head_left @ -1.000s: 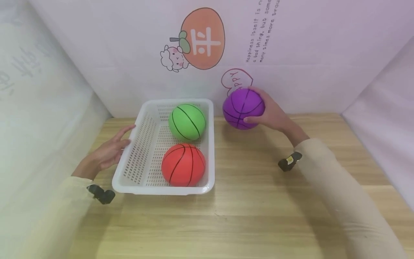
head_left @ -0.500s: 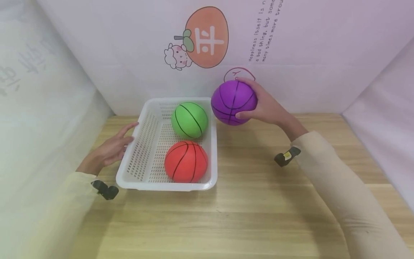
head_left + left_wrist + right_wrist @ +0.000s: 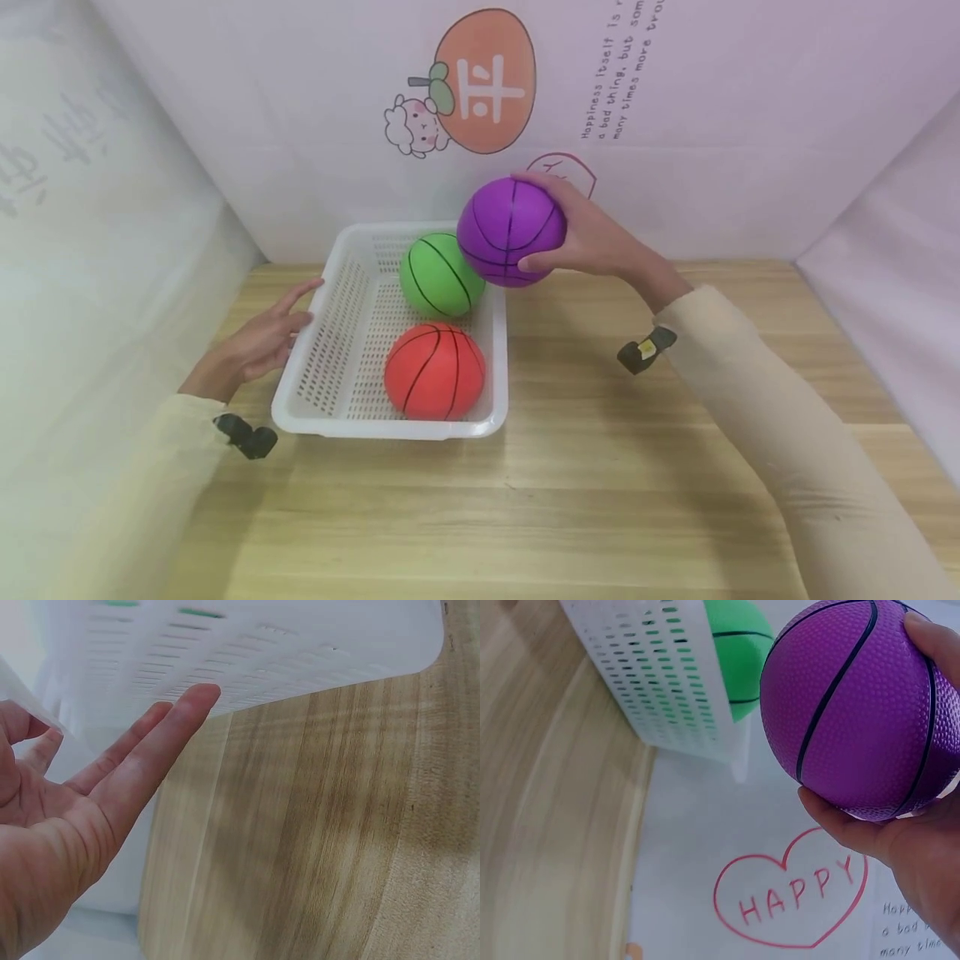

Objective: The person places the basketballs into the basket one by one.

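In the head view, my right hand (image 3: pixel 581 229) grips a purple basketball (image 3: pixel 504 229), thumb on the near side and fingers over the top. The ball hangs above the right rim of a white perforated basket (image 3: pixel 300 421) and partly covers a green basketball (image 3: pixel 437 279) inside. Nearer to me in the basket sits a red basketball (image 3: pixel 435 372). My left hand (image 3: pixel 262 342) touches the basket's left rim. In the left wrist view, two of that hand's fingers (image 3: pixel 161 746) reach out straight beside the basket's outer wall (image 3: pixel 300 660). Its other fingers are partly hidden near the rim.
The basket stands on a wooden table (image 3: pixel 600 500), close to a white printed cloth (image 3: pixel 300 100) hung behind it. More cloth closes off the left and right sides. Dark wrist cameras (image 3: pixel 246 436) are strapped at both sleeves.
My right hand has carried the purple basketball up and left, from beside the basket to above its right rim. The left hand stays at the left rim. The whole head view has shifted slightly.
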The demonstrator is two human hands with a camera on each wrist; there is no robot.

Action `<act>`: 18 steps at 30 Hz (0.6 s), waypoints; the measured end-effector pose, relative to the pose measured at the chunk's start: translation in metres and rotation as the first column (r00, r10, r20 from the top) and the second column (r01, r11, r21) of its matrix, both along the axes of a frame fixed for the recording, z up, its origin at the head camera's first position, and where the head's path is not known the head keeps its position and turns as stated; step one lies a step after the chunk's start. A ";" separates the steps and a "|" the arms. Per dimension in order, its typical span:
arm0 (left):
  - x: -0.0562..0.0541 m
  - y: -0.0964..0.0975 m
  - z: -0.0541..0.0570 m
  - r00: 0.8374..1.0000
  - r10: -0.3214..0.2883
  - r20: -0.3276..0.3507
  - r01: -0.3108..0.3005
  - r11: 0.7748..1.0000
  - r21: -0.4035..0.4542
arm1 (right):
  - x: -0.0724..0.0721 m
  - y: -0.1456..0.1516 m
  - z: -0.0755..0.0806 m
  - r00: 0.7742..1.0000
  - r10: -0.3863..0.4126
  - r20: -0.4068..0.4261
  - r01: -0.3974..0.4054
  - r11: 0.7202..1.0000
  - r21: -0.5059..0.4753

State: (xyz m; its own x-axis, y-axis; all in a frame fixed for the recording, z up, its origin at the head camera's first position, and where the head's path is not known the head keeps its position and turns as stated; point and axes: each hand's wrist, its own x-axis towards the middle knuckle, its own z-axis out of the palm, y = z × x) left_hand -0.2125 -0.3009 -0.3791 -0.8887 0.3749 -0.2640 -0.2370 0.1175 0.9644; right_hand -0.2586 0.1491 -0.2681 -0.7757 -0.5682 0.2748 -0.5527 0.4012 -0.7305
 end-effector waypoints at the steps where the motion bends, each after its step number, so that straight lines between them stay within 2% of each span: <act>1: 0.000 -0.001 0.000 1.000 -0.002 -0.001 0.002 1.000 0.005 | 0.001 -0.003 0.002 1.000 0.008 -0.006 -0.008 1.000 0.003; 12: -0.002 0.001 -0.006 1.000 0.008 0.023 -0.010 0.998 0.054 | 0.006 -0.037 0.016 0.988 0.137 -0.068 -0.132 0.988 0.082; 18: -0.001 -0.001 -0.004 1.000 0.025 0.012 -0.026 0.999 0.037 | -0.015 -0.057 0.001 0.969 0.220 -0.113 -0.210 0.973 0.098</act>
